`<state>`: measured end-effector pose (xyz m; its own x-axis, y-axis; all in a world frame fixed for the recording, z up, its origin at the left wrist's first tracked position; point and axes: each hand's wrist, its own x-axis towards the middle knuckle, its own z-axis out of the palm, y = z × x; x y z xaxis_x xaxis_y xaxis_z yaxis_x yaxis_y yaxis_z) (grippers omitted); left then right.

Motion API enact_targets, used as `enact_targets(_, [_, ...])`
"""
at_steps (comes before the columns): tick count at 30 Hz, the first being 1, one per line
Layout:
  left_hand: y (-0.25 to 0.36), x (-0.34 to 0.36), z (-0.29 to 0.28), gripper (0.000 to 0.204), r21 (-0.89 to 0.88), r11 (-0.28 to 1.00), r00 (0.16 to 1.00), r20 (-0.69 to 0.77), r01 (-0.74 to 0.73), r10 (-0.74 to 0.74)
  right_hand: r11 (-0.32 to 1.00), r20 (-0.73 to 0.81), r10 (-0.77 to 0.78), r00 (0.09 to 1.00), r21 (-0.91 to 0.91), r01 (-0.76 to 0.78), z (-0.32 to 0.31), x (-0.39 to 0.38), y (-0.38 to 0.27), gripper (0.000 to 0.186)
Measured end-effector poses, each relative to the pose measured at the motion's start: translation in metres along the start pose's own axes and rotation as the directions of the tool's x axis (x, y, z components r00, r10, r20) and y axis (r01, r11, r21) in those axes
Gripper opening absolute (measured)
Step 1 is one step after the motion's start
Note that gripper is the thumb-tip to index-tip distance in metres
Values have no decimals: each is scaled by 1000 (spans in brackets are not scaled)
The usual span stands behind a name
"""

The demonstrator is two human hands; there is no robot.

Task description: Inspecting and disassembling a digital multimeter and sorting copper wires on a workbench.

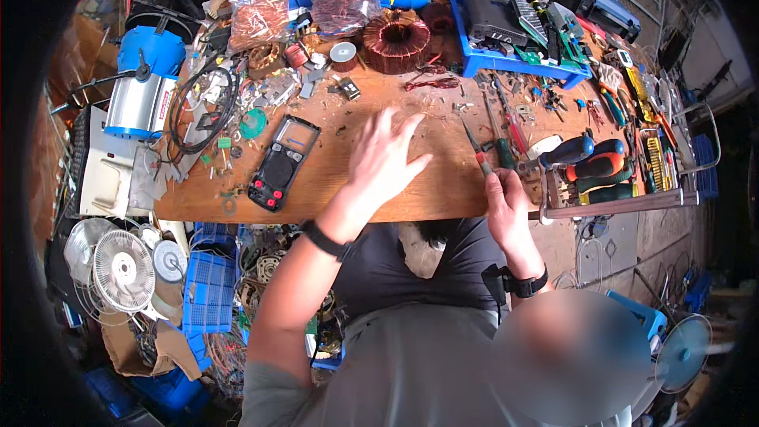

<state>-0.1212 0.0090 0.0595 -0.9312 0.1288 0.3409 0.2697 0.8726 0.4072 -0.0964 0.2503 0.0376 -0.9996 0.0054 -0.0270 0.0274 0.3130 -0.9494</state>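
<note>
My left hand (386,154) hovers over or rests on the wooden workbench (332,198), fingers spread and nothing in them. I cannot tell whether it touches the wood. To its left lies the dark front casing of a multimeter (285,162), with a round dial and red spots at its near end. My right hand (508,202) is closed at the bench's front edge around a thin screwdriver (481,160) with a red and grey handle. The slim dark shaft points away from me, tilted a little left. Just right of it is a green-handled screwdriver (504,152).
A rack of screwdrivers and pliers (593,162) stands at the right edge. Behind are a copper-wound toroid coil (397,41), bags of copper wire (259,9) and a blue crate (522,69) with electronics. A black cable coil (204,111) and small scrap lie left.
</note>
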Motion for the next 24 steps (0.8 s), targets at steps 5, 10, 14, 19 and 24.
enact_targets(5, [6,48,22,72,142,987,984,150,78,-99,852,-33,-305,952,-457,257,2,-4,-18,19])
enact_targets(10, [-4,57,35,51,80,990,974,186,119,-132,579,35,-430,902,-756,305,9,-3,-31,29])
enact_targets(14, [-18,56,42,35,-3,999,996,66,54,-54,502,154,-382,911,-793,344,12,8,-30,27])
enact_targets(19, [-27,55,38,33,-66,998,1000,24,3,-1,498,154,-430,890,-781,376,29,55,-39,23])
enact_targets(24, [-34,54,32,35,-149,989,999,36,9,-3,548,254,-404,879,-702,455,58,115,-38,17])
